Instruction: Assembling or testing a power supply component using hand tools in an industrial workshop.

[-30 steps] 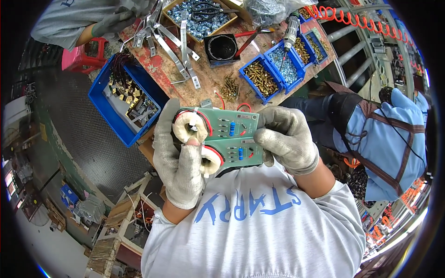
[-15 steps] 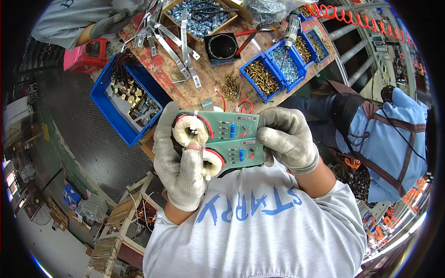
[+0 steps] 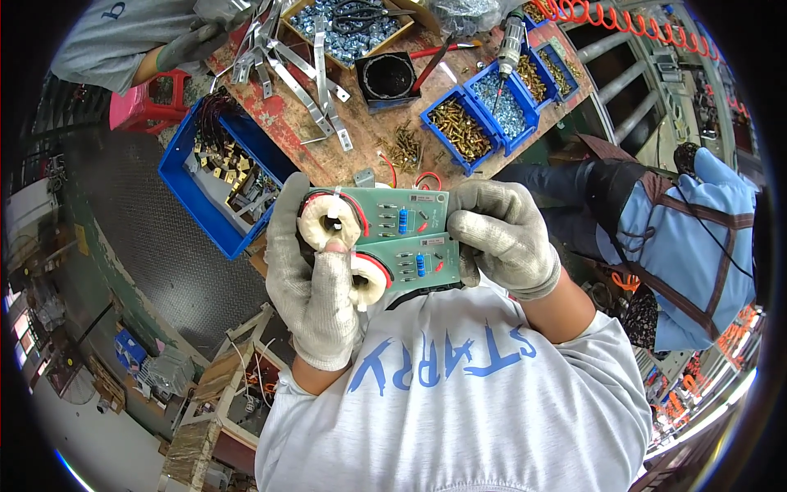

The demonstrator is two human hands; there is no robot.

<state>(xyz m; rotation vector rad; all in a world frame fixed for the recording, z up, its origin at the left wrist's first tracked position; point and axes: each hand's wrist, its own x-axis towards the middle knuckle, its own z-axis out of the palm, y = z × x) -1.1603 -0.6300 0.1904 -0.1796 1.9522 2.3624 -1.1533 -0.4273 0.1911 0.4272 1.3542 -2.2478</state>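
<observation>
Head view.

Landmark: the wooden worktable (image 3: 332,168). Places run from it.

Item: green circuit boards (image 3: 429,279), two, one above the other, held up at the worktable's near edge, between it and my shirt. Whether they are joined, I cannot tell.

Left hand (image 3: 310,299), gloved: closed round the boards' left edge, thumb against the upper ring coil (image 3: 313,228), fingers partly hidden.

Right hand (image 3: 507,239), gloved: narrow pinch on the boards' right edge, thumb in front, some fingertips hidden.

Done, as far as shows: each board carries a wrapped ring coil with red and black wire, a blue component (image 3: 402,221) and several small parts. Soldering and undersides: cannot tell.

Not done: boards not set down; no screw or tool in my grip. I judge this a handling or looking-over stage; what remains beyond it, I cannot tell.

On the worktable, left part: metal brackets (image 3: 320,74). Middle: heap of loose screws (image 3: 403,152). Right part: blue trays (image 3: 484,163) of fasteners, power driver (image 3: 510,49) above them, out of my grip.

Off the worktable's left edge: blue bin (image 3: 275,160) of metal pieces. Beyond its far left corner: a co-worker's gloved hand (image 3: 190,47).
</observation>
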